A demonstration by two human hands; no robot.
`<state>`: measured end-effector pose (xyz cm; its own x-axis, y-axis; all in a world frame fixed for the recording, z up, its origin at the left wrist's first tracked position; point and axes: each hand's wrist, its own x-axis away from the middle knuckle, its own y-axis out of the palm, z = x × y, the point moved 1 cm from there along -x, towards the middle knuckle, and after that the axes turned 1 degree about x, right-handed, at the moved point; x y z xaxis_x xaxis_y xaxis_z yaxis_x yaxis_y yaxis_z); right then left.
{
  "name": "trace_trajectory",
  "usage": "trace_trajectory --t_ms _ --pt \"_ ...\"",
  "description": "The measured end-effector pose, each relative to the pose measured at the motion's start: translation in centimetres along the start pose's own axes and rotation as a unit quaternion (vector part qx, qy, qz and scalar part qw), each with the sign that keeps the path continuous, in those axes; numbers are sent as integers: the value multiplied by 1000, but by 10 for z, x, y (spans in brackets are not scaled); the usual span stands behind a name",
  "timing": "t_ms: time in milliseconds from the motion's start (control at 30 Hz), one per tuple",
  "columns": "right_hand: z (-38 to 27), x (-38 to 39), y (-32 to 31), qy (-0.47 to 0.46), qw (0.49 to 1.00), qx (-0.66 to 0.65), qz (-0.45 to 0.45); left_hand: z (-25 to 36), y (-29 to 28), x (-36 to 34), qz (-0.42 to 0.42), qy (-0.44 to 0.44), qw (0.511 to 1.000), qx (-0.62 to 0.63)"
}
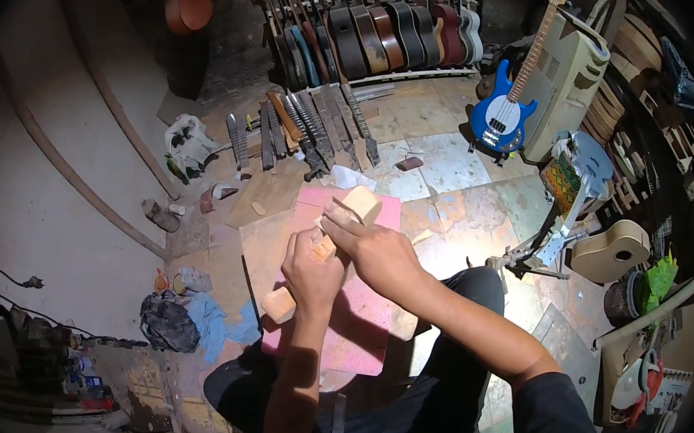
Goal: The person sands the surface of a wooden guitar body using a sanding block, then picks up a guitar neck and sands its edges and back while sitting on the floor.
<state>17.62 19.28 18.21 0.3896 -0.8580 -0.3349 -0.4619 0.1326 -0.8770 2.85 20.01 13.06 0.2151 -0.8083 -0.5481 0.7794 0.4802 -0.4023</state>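
Note:
Above a pink board (370,320), my two hands come together around pale wood. My left hand (311,272) is closed on a piece of wood (323,249), its end showing beside the thumb. My right hand (377,253) is closed too, its fingers bent over a thin brownish piece (341,213) that looks like a folded sheet of sandpaper. Just beyond these fingers shows a pale wood end with rounded corners (363,204). Another wood end (278,304) shows left of my left wrist. Whether these parts are one piece is hidden by my hands.
Several guitar necks (305,128) lie on the floor ahead, before a rack of guitars (383,38). A blue bass guitar (499,118) stands at the far right, and an acoustic guitar body (611,251) is nearer. Left lie a black bag (169,320) and blue cloth (213,325).

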Motion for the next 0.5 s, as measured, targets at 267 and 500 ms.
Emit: trace_trajectory --t_ms 267,500 --pt "-3 -4 -1 13 999 -39 -13 -4 0 4 -6 -9 1000 -10" --pt "2 23 8 36 998 -35 42 7 1 8 -6 -12 1000 5"
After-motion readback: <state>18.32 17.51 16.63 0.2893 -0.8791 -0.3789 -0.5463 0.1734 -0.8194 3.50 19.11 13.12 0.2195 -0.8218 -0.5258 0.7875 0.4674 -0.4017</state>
